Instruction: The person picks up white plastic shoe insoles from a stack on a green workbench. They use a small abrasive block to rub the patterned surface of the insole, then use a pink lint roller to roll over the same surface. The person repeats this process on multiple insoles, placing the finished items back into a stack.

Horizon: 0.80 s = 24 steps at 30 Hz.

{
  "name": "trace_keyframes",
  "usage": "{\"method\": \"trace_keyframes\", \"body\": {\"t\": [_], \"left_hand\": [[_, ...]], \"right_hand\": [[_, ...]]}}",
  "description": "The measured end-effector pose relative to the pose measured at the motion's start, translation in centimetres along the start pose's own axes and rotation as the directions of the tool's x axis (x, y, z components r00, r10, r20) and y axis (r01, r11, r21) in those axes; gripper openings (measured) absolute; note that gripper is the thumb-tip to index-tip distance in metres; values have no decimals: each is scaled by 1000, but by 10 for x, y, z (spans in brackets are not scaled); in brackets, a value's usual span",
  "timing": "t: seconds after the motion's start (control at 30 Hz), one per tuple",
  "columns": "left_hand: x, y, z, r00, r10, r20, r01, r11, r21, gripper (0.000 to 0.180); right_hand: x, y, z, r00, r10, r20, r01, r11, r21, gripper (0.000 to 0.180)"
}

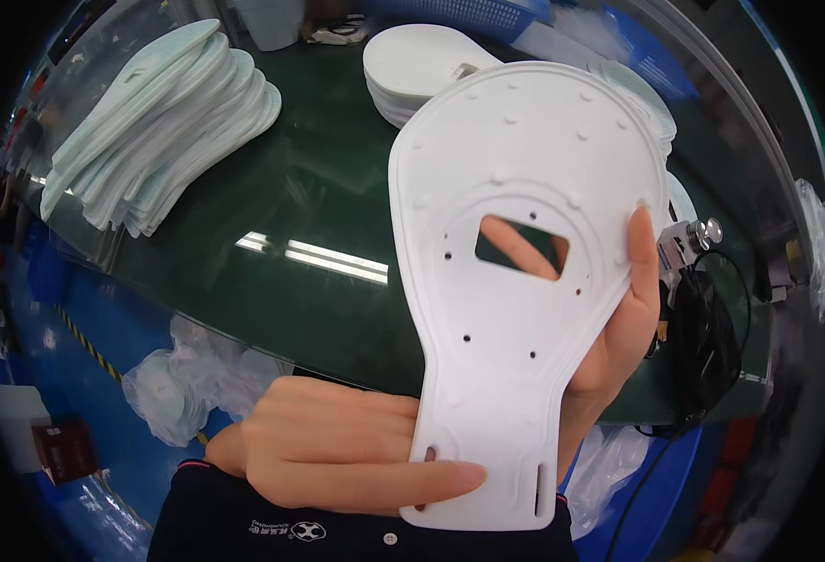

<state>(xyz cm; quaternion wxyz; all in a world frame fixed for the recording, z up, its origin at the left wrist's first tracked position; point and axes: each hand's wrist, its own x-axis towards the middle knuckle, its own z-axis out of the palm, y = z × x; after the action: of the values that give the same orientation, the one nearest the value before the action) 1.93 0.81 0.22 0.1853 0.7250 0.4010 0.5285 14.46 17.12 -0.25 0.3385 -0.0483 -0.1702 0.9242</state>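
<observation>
A white paddle-shaped plastic panel is held up in front of me, its wide rounded end upward. It has a rectangular window, several small holes and raised bumps, and two slots at the narrow end. My left hand pinches that narrow end, one finger lying across its face and the others behind. My right hand supports the panel from behind on the right, with the thumb along the edge. Through the window one of its fingers shows; the rest are hidden.
Similar panels form a leaning pile at the left of the dark green table and a stack at the back. A metal fitting with knobs and a black cable lie right. Blue baskets stand behind; plastic bags are lower left.
</observation>
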Motion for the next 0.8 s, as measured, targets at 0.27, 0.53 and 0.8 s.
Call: {"method": "trace_keyframes", "body": {"t": [0.27,0.53,0.8], "left_hand": [[-26,-9,28,942,-281,-185,135,820,-556,90],[-26,1,35,842,-493,-217,226,689,-689,44],[-22,-1,21,925,-339,-169,263,896,-357,31]], "right_hand": [[22,-13,13,978,-8,209,11,1000,-14,53],[26,-7,12,990,135,36,-133,990,-50,54],[20,7,-24,988,153,-35,-157,963,-219,52]]}}
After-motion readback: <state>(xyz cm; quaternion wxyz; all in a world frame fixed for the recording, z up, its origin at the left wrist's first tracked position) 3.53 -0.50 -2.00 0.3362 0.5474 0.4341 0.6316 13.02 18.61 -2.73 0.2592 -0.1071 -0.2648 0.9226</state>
